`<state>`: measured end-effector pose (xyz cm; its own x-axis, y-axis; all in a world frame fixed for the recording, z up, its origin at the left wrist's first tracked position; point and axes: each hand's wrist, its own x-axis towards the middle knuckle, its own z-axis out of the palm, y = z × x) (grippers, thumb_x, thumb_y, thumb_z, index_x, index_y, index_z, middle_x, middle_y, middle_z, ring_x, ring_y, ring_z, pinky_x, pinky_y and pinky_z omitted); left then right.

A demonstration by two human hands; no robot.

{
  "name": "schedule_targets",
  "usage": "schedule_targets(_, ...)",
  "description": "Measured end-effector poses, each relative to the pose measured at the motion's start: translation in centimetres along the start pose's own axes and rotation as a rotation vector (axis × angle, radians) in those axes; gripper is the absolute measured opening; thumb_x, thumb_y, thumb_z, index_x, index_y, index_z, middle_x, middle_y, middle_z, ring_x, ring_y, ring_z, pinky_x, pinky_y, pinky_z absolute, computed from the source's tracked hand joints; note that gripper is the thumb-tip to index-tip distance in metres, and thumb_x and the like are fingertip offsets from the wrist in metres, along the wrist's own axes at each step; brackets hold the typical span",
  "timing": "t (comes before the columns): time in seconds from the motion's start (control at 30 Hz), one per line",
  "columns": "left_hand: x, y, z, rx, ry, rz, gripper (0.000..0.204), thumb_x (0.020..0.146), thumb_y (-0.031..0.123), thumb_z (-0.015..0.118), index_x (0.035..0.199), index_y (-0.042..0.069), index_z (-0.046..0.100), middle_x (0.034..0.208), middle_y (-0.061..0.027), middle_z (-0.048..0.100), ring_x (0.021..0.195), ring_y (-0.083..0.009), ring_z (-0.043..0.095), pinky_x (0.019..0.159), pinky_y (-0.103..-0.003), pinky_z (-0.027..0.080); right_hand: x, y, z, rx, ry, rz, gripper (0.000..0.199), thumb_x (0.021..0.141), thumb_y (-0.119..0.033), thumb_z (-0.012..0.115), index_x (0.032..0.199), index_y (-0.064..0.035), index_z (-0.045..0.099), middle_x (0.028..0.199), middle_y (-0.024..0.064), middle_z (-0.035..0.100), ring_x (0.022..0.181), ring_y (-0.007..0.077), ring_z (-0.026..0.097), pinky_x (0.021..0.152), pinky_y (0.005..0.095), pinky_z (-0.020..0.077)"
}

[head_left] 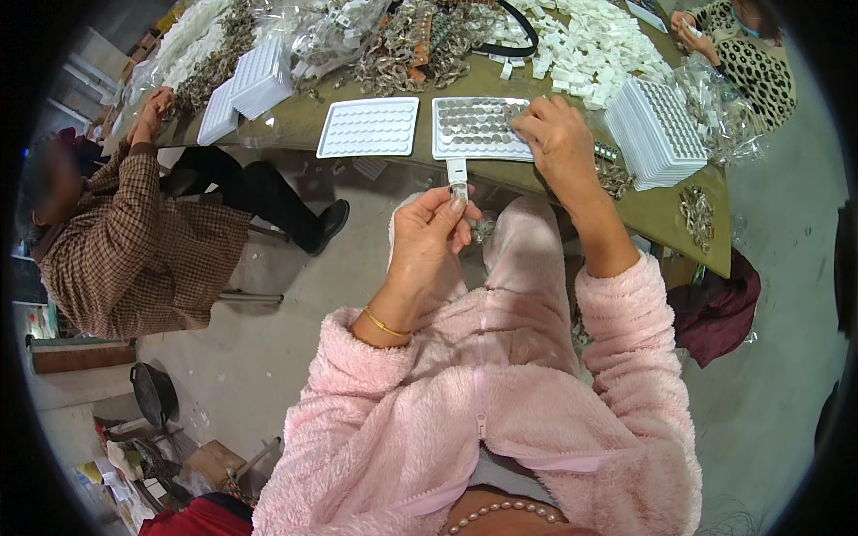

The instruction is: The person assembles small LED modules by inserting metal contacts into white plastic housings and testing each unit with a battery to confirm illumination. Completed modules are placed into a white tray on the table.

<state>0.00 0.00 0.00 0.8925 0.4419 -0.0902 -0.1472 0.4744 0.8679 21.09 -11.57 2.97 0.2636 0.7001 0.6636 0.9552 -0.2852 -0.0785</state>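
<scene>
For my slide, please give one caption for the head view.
Left hand holds a small metal clip; right hand rests on a filled white tray.

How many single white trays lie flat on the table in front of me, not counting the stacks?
2: an empty tray on the left, and a filled tray under the right hand. Clutter farther back may hide others.

An olive-green table (666, 210) carried white trays (368, 127), a tray stack (657, 132), and heaps of metal parts (420, 45).
</scene>
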Motion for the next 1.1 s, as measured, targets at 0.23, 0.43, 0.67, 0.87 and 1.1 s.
schedule_targets(0.23,0.4,0.3,-0.1,0.013,0.033,0.006,0.021,0.1,0.01,0.058,0.113,-0.005,0.065,0.086,-0.008,0.07,0.059,-0.0064,0.056,0.05,-0.02,0.044,0.5,-0.7,-0.7,0.122,-0.031,-0.006,0.021,0.074,-0.003,0.07,0.095,-0.0082,0.068,0.086,0.0061,0.06,0.085,0.028,0.057,0.072,0.0401,0.0468)
schedule_targets(0.43,0.8,0.3,0.6,0.041,0.032,0.006,0.022,0.1,0.01,0.058,0.113,-0.006,0.064,0.087,-0.0095,0.069,0.058,-0.0074,0.055,0.051,-0.021,0.042,0.6,-1.0,0.0,0.299,-0.055,-0.016,0.021,0.077,-0.001,0.067,0.098,-0.0034,0.07,0.088,0.0098,0.06,0.088,0.0323,0.058,0.075,0.0414,0.0498)
schedule_targets(0.67,1.4,0.7,0.8,0.056,0.014,0.022,0.018,0.1,0.01,0.058,0.105,-0.005,0.066,0.089,-0.0114,0.071,0.056,-0.0067,0.055,0.049,-0.021,0.043,0.5,-1.2,-0.2,0.243,-0.046,-0.028,0.014,0.078,0.001,0.065,0.091,-0.0036,0.07,0.088,0.0101,0.061,0.089,0.0328,0.058,0.075,0.0414,0.0504)
schedule_targets(0.87,0.9,1.0,1.7,0.034,0.017,0.027,0.019,0.099,0.011,0.06,0.104,-0.006,0.067,0.088,-0.0112,0.071,0.054,-0.0079,0.056,0.047,-0.021,0.043,0.3,-3.8,-2.4,0.423,0.064,-0.022,0.017,0.072,0.0,0.071,0.087,-0.0034,0.066,0.09,0.0082,0.063,0.085,0.0299,0.059,0.071,0.0392,0.0497)
schedule_targets(1.1,0.5,1.0,2.8,0.056,0.017,0.086,0.02,0.1,0.01,0.059,0.105,-0.008,0.067,0.086,-0.0114,0.071,0.053,-0.0082,0.057,0.045,-0.021,0.043,-0.2,-6.6,-2.3,0.391,0.196,-0.138,0.024,0.063,0.0,0.075,0.085,-0.0031,0.065,0.082,0.0064,0.061,0.073,0.0273,0.057,0.06,0.0364,0.0491)
